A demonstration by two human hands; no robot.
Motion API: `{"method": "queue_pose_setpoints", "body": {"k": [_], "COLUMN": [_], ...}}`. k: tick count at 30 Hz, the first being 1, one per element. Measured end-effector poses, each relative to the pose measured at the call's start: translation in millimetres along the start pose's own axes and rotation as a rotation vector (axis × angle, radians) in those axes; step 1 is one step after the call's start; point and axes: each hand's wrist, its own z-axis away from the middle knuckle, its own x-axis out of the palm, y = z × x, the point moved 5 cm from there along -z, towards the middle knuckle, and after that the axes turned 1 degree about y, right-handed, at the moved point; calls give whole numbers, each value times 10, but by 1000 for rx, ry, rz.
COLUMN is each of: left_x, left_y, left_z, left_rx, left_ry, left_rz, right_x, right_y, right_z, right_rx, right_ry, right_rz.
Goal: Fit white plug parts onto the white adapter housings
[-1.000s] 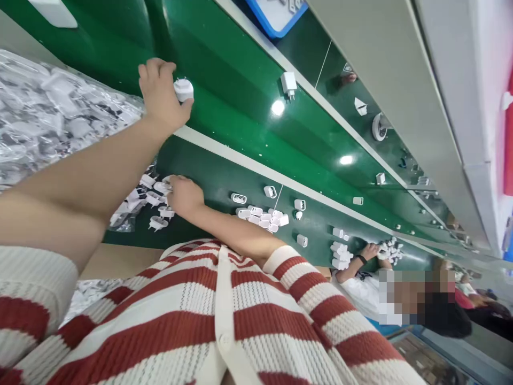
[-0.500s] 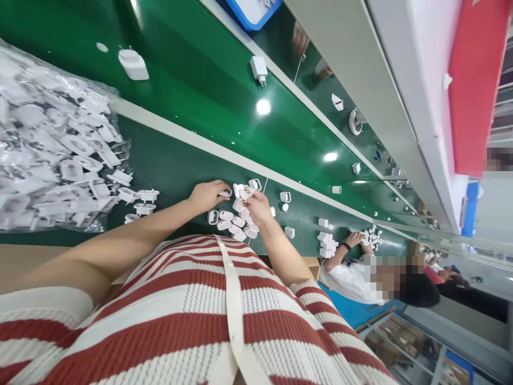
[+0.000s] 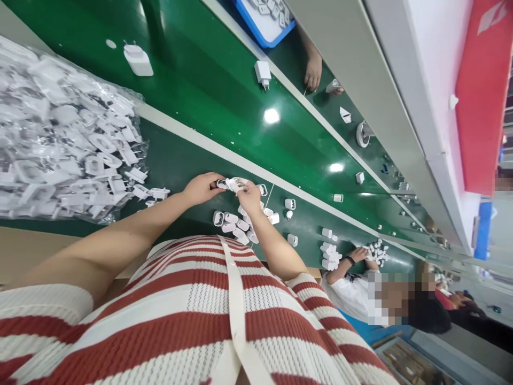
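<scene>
My left hand (image 3: 203, 189) is closed on a small white charger housing (image 3: 222, 184) with its open end showing. My right hand (image 3: 249, 198) pinches a white plug part (image 3: 234, 184), which is up against the housing or right beside it; contact cannot be made out. Below the hands lies a group of white charger housings (image 3: 241, 225), some with dark open ends towards me. Another open-ended housing (image 3: 263, 190) sits just beyond my right hand.
At left lies a clear bag (image 3: 72, 139) full of white plug parts. A green belt (image 3: 208, 80) carries scattered chargers (image 3: 262, 72). Across it are a blue-rimmed tray (image 3: 262, 38) and another person's hand (image 3: 313, 72). A co-worker (image 3: 356, 278) sits at right near white parts.
My hands have come closer together, bringing the plug part to the housing. The view has shifted slightly. The hand across the belt shows more fully.
</scene>
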Motion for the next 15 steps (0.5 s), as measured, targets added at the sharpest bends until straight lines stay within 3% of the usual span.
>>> {"method": "queue_pose_setpoints", "body": {"k": [4,7,15], "left_x": [20,35,65], "left_y": [-22,-38,-84], "left_z": [34,50,63], "left_rx": [2,1,-13], "left_ry": [56,81,81], "left_rz": [69,106,101], "right_x": [142,245,284], "right_y": [-264,-291,-174], "right_z": [75,102,99], "right_rx": [-411,-472,-571], "right_ry": [-46,-84,-167], "right_rz": [646,1010,1141]}}
